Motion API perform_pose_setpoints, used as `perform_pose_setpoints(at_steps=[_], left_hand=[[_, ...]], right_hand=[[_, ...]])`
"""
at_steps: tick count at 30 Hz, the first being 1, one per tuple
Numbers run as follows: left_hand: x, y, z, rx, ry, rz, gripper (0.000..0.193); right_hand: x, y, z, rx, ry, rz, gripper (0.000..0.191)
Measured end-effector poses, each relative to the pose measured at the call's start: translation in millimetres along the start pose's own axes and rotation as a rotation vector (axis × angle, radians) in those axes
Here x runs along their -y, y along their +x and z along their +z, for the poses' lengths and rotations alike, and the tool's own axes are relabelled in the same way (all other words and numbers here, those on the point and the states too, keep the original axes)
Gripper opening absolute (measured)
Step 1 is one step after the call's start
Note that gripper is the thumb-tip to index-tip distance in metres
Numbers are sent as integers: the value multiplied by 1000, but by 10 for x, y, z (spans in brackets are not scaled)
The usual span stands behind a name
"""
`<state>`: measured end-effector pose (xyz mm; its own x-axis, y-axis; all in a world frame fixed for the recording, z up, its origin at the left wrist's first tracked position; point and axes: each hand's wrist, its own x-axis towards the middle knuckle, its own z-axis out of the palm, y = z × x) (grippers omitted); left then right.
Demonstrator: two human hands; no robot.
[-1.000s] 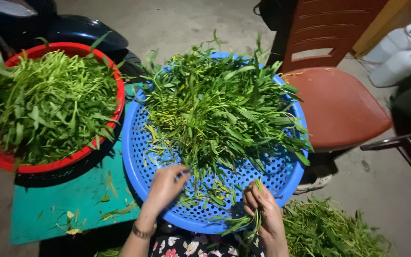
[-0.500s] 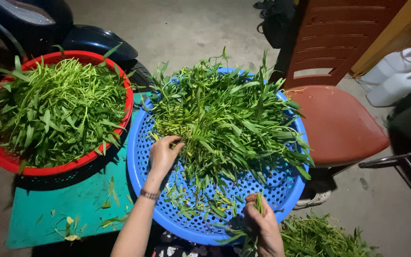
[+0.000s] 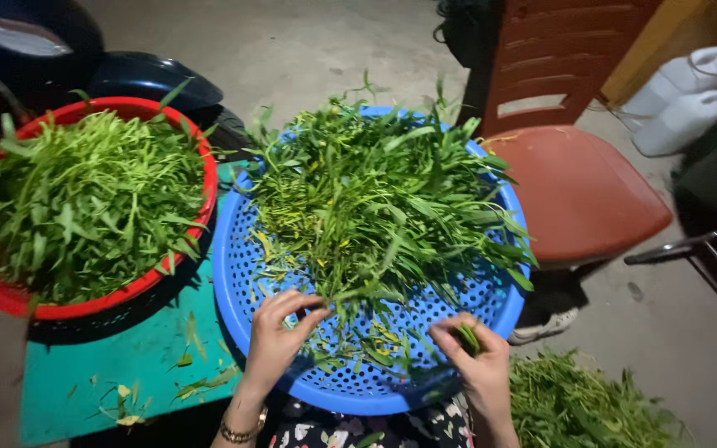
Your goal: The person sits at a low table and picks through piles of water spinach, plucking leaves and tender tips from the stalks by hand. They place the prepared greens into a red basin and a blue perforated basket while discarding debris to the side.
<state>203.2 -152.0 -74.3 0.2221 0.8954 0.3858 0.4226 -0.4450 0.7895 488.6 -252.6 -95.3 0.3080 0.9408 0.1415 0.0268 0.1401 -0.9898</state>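
A round blue perforated basket (image 3: 238,274) holds a big heap of leafy green stalks (image 3: 375,199). My left hand (image 3: 280,336) rests on the near part of the basket, its fingers pinching the cut ends of a few stalks from the heap. My right hand (image 3: 479,361) is over the basket's near right rim, closed on a short piece of green stem (image 3: 468,338). To the left, a red basket (image 3: 10,300) is filled with more green stalks (image 3: 85,199).
A teal low table (image 3: 109,382) carries the baskets, with scraps of leaf on it. A pile of discarded greens (image 3: 582,402) lies on the floor at the right. A red plastic chair (image 3: 574,182), white jugs (image 3: 682,99) and a dark scooter (image 3: 60,50) stand behind.
My left hand has drawn back from the heap's middle to the near edge of the basket. My right hand has risen a little over the rim, still holding a stem.
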Motion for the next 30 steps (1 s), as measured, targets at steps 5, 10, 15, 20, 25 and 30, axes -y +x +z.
perform_pose_setpoints(at_steps=[5, 10, 15, 20, 25, 30], left_hand=[[61, -199, 151, 48, -162, -77, 16], [155, -294, 265, 114, -253, -179, 15], [150, -269, 329, 140, -223, -197, 16], [38, -206, 253, 296, -95, -53, 39], [-120, -69, 264, 298, -71, 276, 47], [-275, -23, 559, 539, -80, 180, 38]], right_hand=[[151, 177, 188, 218, -369, 31, 27], [-98, 139, 319, 346, -213, 163, 21], [-347, 81, 140, 413, -200, 107, 21], [-370, 34, 121, 356, -238, 152, 18], [-264, -17, 171, 355, -323, 115, 16], [-170, 4, 98, 303, -336, 41, 14]])
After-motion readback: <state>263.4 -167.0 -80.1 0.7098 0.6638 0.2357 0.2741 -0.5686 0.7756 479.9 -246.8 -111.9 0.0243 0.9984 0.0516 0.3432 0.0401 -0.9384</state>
